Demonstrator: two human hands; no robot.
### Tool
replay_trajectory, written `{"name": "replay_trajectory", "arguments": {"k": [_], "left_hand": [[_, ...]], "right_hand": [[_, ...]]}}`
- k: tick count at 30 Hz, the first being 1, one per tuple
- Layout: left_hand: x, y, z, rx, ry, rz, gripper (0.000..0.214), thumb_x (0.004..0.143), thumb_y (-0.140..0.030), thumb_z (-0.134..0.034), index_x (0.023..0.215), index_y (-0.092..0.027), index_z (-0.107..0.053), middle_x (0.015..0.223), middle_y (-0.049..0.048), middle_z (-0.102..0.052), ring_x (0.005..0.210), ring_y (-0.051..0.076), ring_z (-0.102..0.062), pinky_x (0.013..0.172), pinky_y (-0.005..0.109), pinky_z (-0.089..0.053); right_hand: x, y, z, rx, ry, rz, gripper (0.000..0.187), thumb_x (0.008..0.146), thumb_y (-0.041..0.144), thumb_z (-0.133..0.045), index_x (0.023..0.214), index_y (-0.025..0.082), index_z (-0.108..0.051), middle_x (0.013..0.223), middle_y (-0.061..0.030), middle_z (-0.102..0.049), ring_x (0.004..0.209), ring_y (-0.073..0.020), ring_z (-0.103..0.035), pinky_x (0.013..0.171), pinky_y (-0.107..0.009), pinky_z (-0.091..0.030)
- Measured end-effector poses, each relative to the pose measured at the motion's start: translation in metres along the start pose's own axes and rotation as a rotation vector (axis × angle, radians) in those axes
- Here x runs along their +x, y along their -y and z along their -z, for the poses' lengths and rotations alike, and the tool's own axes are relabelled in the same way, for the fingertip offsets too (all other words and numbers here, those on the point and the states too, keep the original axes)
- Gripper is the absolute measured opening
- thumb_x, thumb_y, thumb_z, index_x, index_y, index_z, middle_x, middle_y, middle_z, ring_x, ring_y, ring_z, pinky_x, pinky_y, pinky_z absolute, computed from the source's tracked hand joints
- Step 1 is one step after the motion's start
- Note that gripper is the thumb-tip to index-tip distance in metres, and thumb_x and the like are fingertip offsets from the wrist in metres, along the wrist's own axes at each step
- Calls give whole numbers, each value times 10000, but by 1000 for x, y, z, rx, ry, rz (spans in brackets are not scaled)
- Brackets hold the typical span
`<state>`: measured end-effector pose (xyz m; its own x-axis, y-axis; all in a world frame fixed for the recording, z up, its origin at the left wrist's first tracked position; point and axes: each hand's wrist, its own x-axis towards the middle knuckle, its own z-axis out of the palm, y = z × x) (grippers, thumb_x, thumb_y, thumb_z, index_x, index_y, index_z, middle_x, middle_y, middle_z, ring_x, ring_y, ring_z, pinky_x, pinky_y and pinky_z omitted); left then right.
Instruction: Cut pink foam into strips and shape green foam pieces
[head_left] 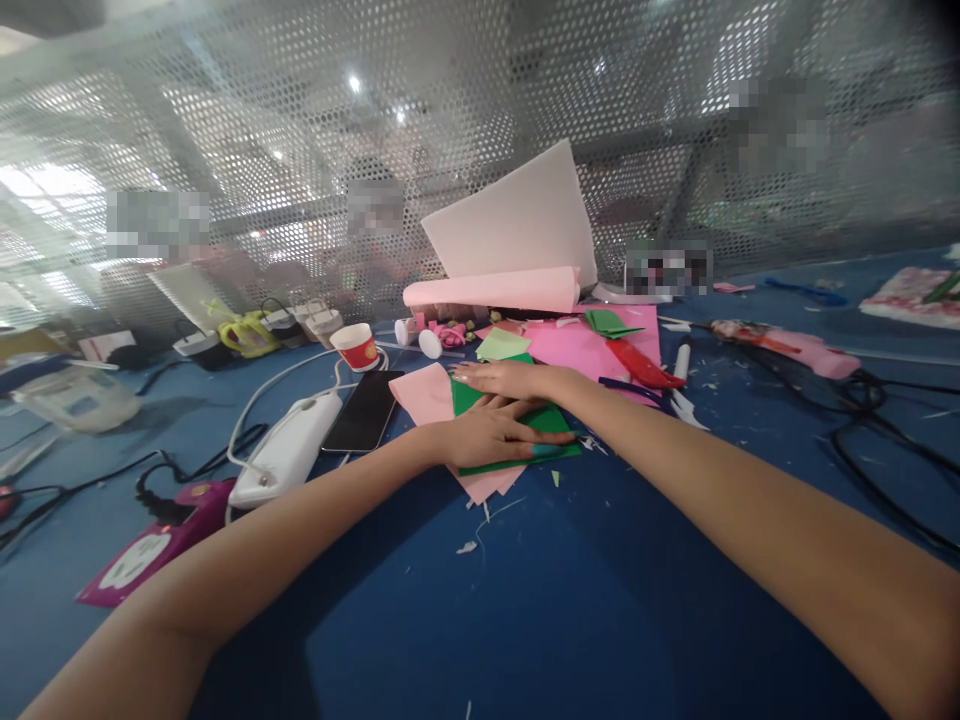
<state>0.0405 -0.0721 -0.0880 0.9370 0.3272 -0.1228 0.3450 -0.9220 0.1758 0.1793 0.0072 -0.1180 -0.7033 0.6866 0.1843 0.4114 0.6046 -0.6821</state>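
Observation:
Both my hands lie flat on a folded green sheet [466,400] of paper or felt. My left hand [484,435] has its fingers spread across the sheet, pointing right, one fingertip near its right edge. Just beyond it, my right hand [506,380] is stretched out to the left over the sheet's far part, its fingers meeting the left hand's. Beneath the green sheet, pale pink sheets [420,393] stick out at the left and the near side. A light green piece [504,344] rests just past my right hand.
Left of the sheets are a phone [364,410], a white power strip [289,450], a red paper cup [355,347] and a purple item [161,545]. Bright pink sheets [551,345] and a red curved piece [645,365] lie behind. Black cables [862,440] trail at right. A perforated screen [300,150] stands behind.

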Motion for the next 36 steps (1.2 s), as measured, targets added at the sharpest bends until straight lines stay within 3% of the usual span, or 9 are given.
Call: {"name": "replay_trajectory", "arguments": {"k": [5,12,19,27,33,36], "left_hand": [[-2,-2,-3,57,-42,-38,446,935,-470,-222,1357,-402,-349,1521,-27,-160,1375,267,-179,1095,455,-147],[-5,-11,-4,155,-40,6,464,940,-448,-186,1389,-392,-285,1516,-13,-175,1360,308,-177,1078,507,-158],[-8,-15,-1,153,-47,21,470,938,-450,-179,1403,-402,-236,1527,-17,-128,1377,348,-108,1076,569,-99],[-11,-14,1,74,-67,18,467,935,-455,-195,1397,-412,-246,1530,-30,-114,1385,358,-43,1078,592,-73],[-11,-16,3,2,-80,18,462,932,-437,-246,1391,-399,-275,1522,-44,-142,1389,332,-57,1091,573,-30],[-10,-12,3,-95,-110,43,508,903,-455,-353,1395,-340,-303,1505,-9,-219,1388,322,-95,1105,548,-50]], "right_hand": [[0,1,-2,12,-16,-23,433,871,496,-458,1260,325,-541,1413,60,-390,1360,-230,-247,1111,-356,-168],[-5,-2,0,41,-17,-49,500,876,559,-383,1313,332,-477,1433,53,-365,1351,-234,-268,1113,-387,-176],[-9,0,11,97,5,-1,494,846,551,-459,1285,330,-505,1391,55,-432,1306,-220,-360,1097,-362,-237],[-3,-2,18,255,-99,11,532,790,607,-486,1043,186,-691,1175,-62,-639,1161,-240,-530,1029,-368,-347],[5,-10,18,473,-250,-32,480,822,543,-479,884,119,-696,997,-111,-707,986,-221,-640,930,-354,-434],[8,-14,18,532,-336,-105,451,871,478,-443,772,106,-677,788,-94,-721,863,-198,-672,870,-333,-466]]}}
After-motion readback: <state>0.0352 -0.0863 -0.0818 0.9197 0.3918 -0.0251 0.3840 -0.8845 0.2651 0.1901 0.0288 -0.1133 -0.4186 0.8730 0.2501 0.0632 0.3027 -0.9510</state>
